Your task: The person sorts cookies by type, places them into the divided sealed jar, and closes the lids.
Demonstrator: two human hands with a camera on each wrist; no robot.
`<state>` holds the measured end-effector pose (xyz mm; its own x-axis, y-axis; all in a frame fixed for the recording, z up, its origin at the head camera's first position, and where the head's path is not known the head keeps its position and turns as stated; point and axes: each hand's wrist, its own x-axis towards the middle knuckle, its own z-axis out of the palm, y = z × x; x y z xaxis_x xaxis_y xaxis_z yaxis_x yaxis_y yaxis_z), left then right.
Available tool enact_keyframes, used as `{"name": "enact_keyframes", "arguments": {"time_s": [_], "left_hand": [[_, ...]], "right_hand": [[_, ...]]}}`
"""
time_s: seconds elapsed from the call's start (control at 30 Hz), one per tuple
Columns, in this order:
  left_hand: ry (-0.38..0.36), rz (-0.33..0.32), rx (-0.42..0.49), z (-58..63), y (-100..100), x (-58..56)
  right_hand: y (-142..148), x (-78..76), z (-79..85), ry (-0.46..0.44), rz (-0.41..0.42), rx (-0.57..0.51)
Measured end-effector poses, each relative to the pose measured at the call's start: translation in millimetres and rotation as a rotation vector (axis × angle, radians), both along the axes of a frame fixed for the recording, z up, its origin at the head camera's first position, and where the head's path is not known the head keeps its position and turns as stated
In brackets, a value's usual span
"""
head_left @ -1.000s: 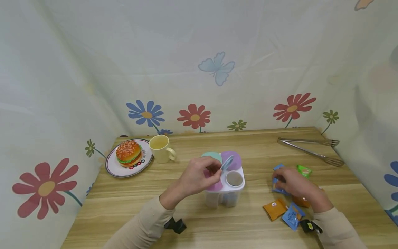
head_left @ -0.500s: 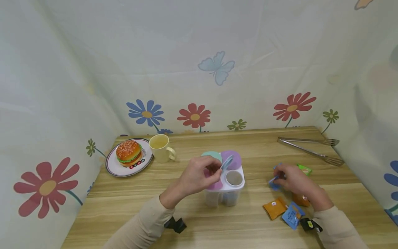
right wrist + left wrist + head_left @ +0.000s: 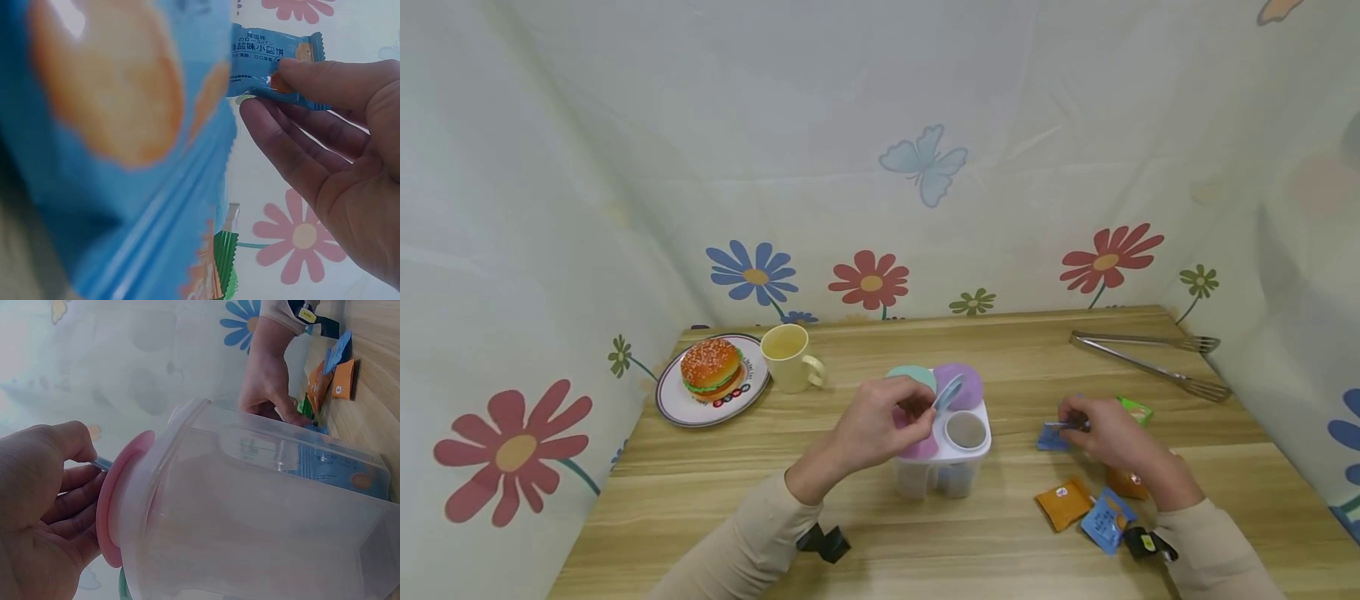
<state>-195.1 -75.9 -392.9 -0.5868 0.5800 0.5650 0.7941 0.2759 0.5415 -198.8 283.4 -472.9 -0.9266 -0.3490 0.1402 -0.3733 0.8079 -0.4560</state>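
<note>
Shifted small blue plastic packet point(image 3: 1052, 439) leftward, away from right edge of wooden table point(image 3: 1015, 550), pinched in right hand point(image 3: 1111, 431); held round pale-blue lid point(image 3: 951, 390) tilted up, pinched in left hand point(image 3: 876, 418). Apparently mid-pickup; called for steady lifting.

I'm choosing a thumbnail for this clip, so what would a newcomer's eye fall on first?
Probably the sesame-topped burger on its white plate, at the table's back left. Next, the white container in the middle, where the left hand holds a pale blue lid tilted beside an uncovered round opening. Then the right hand, pinching a blue packet over to the right.
</note>
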Motion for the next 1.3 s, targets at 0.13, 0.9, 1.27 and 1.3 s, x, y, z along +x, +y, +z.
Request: {"name": "enact_keyframes", "arguments": {"time_s": [0.13,0.9,1.27,1.3], "left_hand": [[0.003,-0.002,0.003,0.1,-0.2,0.0],[-0.013,-0.005,0.001,-0.4,-0.7,0.4],[0.0,-0.007,-0.002,-0.4,-0.6,-0.4],[0.002,-0.008,-0.002,-0.4,-0.6,-0.5]], "right_hand": [[-1.6,-0.1,2.3,0.012,-0.002,-0.003],[-14.6,3.7,19.0,0.088,-0.006,-0.109],[-25.7,7.1,34.3,0.174,0.027,-0.12],[-26.7,7.5,35.6,0.178,0.026,-0.118]]}}
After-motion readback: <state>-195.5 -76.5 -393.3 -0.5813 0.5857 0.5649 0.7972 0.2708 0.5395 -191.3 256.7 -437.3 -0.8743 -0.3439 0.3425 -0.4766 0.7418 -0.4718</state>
